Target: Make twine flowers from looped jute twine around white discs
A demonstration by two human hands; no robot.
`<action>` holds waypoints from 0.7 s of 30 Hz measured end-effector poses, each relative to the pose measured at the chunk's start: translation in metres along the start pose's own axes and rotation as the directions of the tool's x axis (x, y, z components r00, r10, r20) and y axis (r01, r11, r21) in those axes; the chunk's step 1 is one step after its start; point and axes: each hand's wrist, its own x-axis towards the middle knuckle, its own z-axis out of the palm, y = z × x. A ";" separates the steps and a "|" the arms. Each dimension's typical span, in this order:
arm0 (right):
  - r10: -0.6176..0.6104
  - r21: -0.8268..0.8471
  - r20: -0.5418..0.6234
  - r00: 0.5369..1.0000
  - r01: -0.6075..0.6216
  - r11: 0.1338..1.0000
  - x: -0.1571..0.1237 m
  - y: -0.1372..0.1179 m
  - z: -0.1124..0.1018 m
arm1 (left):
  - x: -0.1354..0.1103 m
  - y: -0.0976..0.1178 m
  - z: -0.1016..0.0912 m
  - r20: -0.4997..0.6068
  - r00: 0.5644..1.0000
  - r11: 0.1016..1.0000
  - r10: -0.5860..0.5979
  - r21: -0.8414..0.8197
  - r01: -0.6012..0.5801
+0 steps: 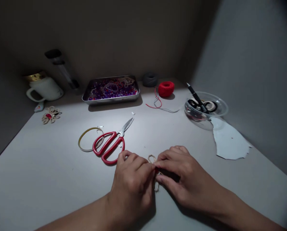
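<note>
Near the front of the table, my left hand point(135, 179) and my right hand point(182, 176) meet over a small loop-petalled twine flower point(152, 158). Both hands have their fingers closed on it, and its middle is mostly covered, with a bit of red showing between the fingertips. One beige loop sticks out above the fingers and another below. Just beyond my left knuckles lie red-handled scissors point(113, 150), blades pointing away to the right. A similar twine flower with a red centre point(48, 116) rests at the far left.
A metal tray of beads point(111, 101) stands at the back, beside grey twine point(150, 79) and red twine point(166, 89). Left are a mug point(46, 88) and a yellowish ring point(82, 138). Right are a clear bowl point(221, 112) with a pen and white card point(230, 144).
</note>
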 end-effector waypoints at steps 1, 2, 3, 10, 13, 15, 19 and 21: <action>-0.004 0.006 -0.005 1.000 0.004 1.000 0.000 0.000 0.000 | 0.000 0.000 0.000 -0.004 1.000 1.000 0.000 -0.001 0.000; -0.010 0.013 -0.012 1.000 0.010 1.000 0.000 0.001 0.000 | 0.000 0.000 -0.001 -0.013 1.000 1.000 -0.004 0.000 0.004; -0.017 0.022 -0.022 1.000 0.018 1.000 -0.001 0.002 0.000 | 0.000 -0.001 -0.001 -0.026 1.000 1.000 -0.015 0.001 0.015; -0.070 0.081 -0.181 0.981 0.086 0.993 0.001 0.011 0.005 | 0.000 -0.004 -0.001 -0.091 0.939 0.938 -0.332 -0.140 0.318; -0.072 0.099 -0.230 0.971 0.097 0.990 0.001 0.011 0.007 | 0.001 -0.004 -0.002 0.001 0.883 0.850 -0.470 -0.269 0.453; -0.049 0.092 -0.254 0.966 0.074 0.993 0.001 0.012 0.008 | 0.001 -0.004 -0.002 0.026 0.871 0.832 -0.491 -0.281 0.478; 0.082 0.037 -0.355 0.931 -0.073 0.997 0.001 0.017 0.007 | 0.001 -0.005 -0.003 -0.031 0.928 0.924 -0.372 -0.113 0.366; 0.143 0.019 -0.374 0.916 -0.147 0.989 0.001 0.020 0.006 | 0.002 -0.005 -0.003 -0.031 0.955 0.954 -0.296 0.033 0.297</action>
